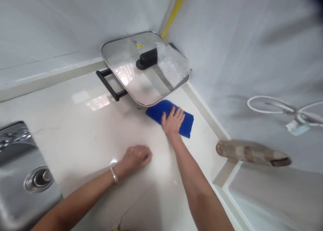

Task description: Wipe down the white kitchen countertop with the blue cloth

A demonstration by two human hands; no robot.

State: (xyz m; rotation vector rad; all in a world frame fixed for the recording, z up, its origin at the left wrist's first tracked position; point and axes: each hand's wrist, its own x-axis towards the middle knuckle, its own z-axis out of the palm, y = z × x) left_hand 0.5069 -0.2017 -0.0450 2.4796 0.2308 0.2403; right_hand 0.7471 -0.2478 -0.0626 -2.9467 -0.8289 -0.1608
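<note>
My right hand lies flat with spread fingers on a folded blue cloth, pressing it to the white countertop. The cloth's far end reaches the near edge of a square pan with a clear glass lid. My left hand rests on the countertop as a loose fist, nearer to me and left of the cloth, with nothing showing in it. A bracelet circles the left wrist.
A black side handle juts from the pan, and bubble wrap covers part of its lid knob. At left is a steel sink. A white cable hangs by the right wall, above a brownish, blurred long object.
</note>
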